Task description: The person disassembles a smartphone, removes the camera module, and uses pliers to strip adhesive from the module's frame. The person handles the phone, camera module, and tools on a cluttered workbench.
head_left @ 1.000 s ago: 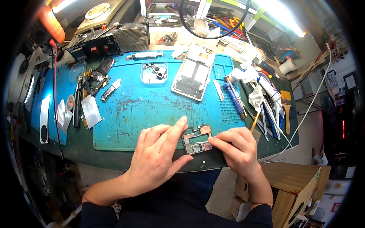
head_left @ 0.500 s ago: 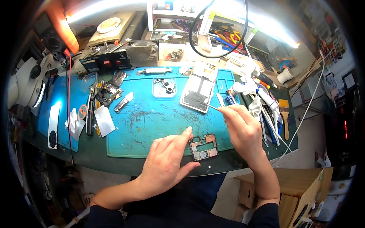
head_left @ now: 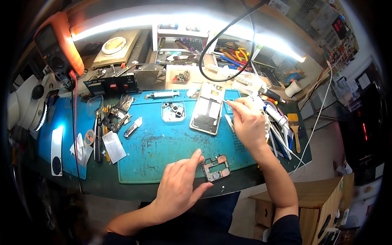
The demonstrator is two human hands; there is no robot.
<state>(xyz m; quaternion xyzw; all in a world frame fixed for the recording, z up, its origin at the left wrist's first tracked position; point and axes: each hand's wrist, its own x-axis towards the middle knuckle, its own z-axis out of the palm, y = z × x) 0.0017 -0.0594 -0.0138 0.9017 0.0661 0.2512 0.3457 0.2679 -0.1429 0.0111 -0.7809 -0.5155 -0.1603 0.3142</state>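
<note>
My left hand (head_left: 179, 179) rests at the near edge of the mat, its thumb spread from the fingers, with nothing in its grasp. Just right of its fingertips lies a small phone circuit board (head_left: 222, 158), with coppery shields and an opening in the middle. Farther back is an opened phone (head_left: 204, 120), showing a dark lower section and pale upper parts. My right hand (head_left: 250, 124) hovers at the phone's right side, thumb and fingers pinched on a thin metal tool (head_left: 227, 102). The tool's tip points toward the phone's upper right edge; its exact kind is unclear.
On the blue mat (head_left: 163, 151) stand a clear tray of small parts (head_left: 174, 111) and a syringe (head_left: 163, 94). Pens and tubes (head_left: 277, 116) crowd the right, beside a brush (head_left: 294, 126). An orange multimeter (head_left: 61, 45) stands left; a black cable (head_left: 204, 61) loops overhead.
My right hand has moved from the phone's lower end to its upper right side, still pinching the tool. The left hand keeps its place beside the board. The head view has tilted upward.
</note>
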